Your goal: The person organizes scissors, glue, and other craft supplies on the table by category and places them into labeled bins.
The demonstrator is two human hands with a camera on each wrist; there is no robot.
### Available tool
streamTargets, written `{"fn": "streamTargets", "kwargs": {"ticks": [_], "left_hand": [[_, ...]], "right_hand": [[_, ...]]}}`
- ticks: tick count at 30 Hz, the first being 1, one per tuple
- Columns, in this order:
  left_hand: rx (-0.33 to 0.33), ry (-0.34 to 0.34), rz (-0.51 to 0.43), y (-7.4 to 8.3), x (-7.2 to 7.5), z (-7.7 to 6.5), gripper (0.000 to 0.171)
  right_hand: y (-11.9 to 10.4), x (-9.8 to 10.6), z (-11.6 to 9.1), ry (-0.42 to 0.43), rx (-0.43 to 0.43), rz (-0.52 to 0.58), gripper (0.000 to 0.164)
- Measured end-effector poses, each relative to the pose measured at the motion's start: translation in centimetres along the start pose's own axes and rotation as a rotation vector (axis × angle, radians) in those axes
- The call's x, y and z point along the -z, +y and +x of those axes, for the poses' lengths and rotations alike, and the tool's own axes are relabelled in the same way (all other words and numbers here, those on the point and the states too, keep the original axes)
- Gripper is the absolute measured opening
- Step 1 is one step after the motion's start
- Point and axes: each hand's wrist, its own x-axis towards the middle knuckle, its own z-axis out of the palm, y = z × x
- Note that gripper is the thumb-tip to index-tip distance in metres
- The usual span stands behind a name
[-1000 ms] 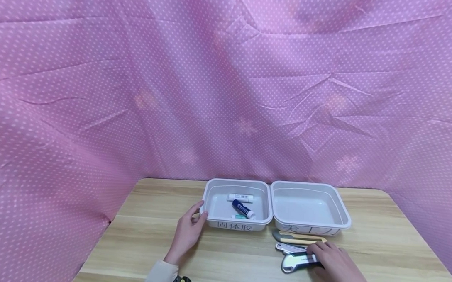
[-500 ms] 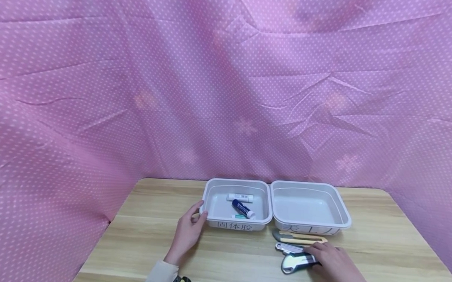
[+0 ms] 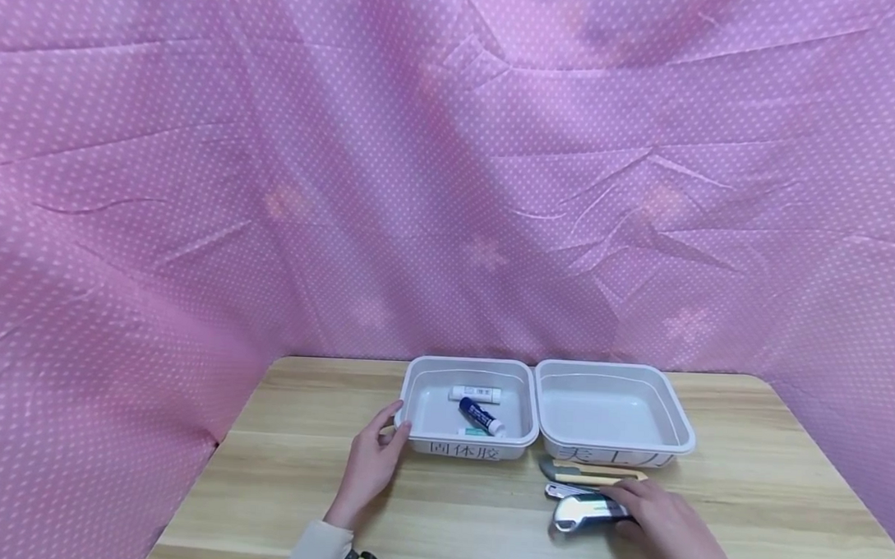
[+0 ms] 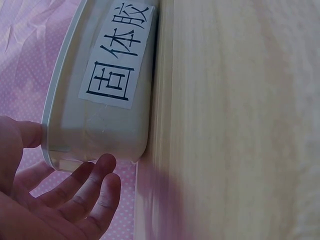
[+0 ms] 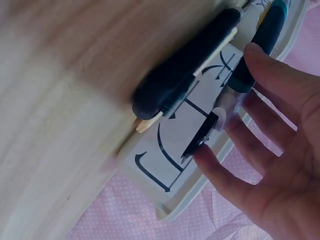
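Observation:
My left hand [image 3: 370, 462] holds the near left corner of a white plastic box [image 3: 420, 436], thumb at the front rim and fingers along the side. In the left wrist view the box's front label [image 4: 117, 55] shows. My right hand [image 3: 664, 521] grips a silver and dark green utility knife [image 3: 586, 511] between thumb and fingers, in front of a second white box [image 3: 619, 446]. In the right wrist view the held knife [image 5: 250, 67] slants past the thumb. Beside it lie a yellow and grey utility knife [image 3: 596, 472] and a slim silver utility knife [image 3: 564, 490], partly hidden.
Inside the left box are a white glue stick [image 3: 475, 394], a blue glue stick [image 3: 481, 416] and a partly hidden green-and-white one [image 3: 475, 432]. Both boxes stand side by side near the back of the wooden table [image 3: 469, 510]. A pink dotted cloth [image 3: 421, 188] hangs behind.
The silver and dark green utility knife in my right hand has risen and shifted slightly left, apart from the others. My left hand stays at the box corner.

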Motion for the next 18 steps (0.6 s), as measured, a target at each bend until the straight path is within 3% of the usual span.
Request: {"fn": "streamTargets", "kwargs": {"ticks": [8, 18], "left_hand": [[0.009, -0.004, -0.003, 0.4, 0.0, -0.1, 0.049], [0.005, -0.005, -0.002, 0.4, 0.0, -0.2, 0.048]], "right_hand": [[0.4, 0.8, -0.3, 0.185, 0.084, -0.02, 0.052], [0.8, 2.1, 0.2, 0.239, 0.133, -0.012, 0.062]]}}
